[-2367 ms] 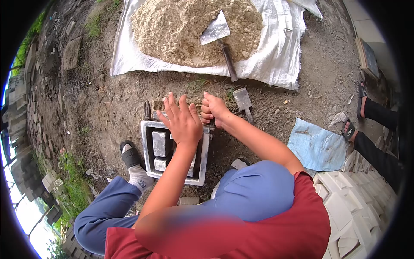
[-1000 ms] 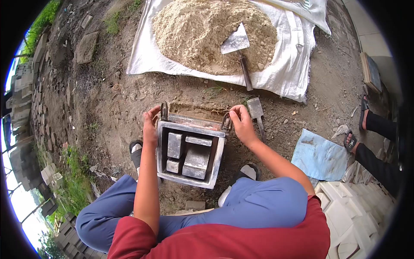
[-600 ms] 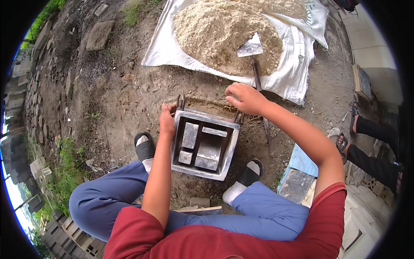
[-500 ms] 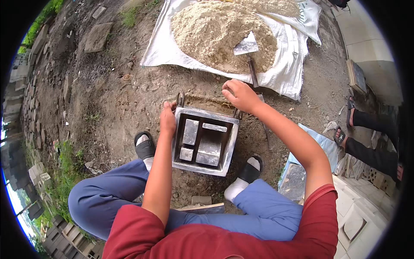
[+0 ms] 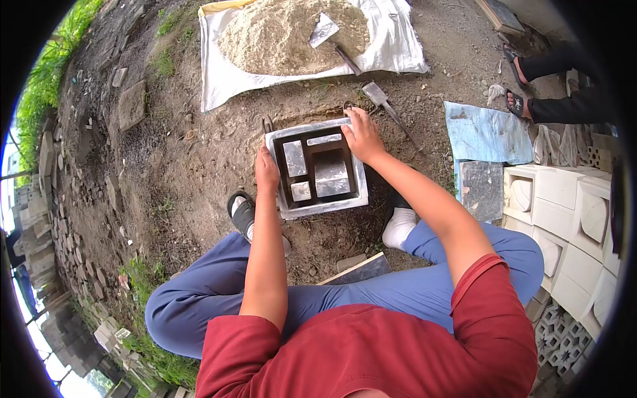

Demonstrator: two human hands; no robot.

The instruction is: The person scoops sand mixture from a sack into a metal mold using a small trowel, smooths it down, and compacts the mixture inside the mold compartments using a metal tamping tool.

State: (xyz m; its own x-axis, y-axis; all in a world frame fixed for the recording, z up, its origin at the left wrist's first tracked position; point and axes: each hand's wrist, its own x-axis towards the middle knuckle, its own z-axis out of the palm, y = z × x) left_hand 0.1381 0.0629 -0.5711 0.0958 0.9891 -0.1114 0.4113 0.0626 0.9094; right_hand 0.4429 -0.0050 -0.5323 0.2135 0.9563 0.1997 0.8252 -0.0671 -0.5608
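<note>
A square metal mould (image 5: 358, 199) with a thick grey rim lies between my feet. Inside it stand several smooth metal blocks, among them a large one (image 5: 332, 178) at the right and an upright one (image 5: 294, 158) at the left. My left hand (image 5: 267, 170) grips the mould's left side, its fingertips partly hidden. My right hand (image 5: 363, 135) holds the upper right corner, fingers over the rim near a metal loop handle. A second loop handle (image 5: 267, 125) sticks out by the upper left corner.
Beyond the mould, a white sack (image 5: 395, 56) bears pale powder (image 5: 279, 40) and a trowel (image 5: 324, 31). A flat-bladed tool (image 5: 375, 95) lies to the right. Farther right are a blue sheet (image 5: 488, 136), white blocks (image 5: 557, 192) and a person's sandalled feet (image 5: 517, 103).
My right hand has come down from above the upper right corner onto the mould's rim. My left hand remains at its left side. The view has shifted, showing more of the right side.
</note>
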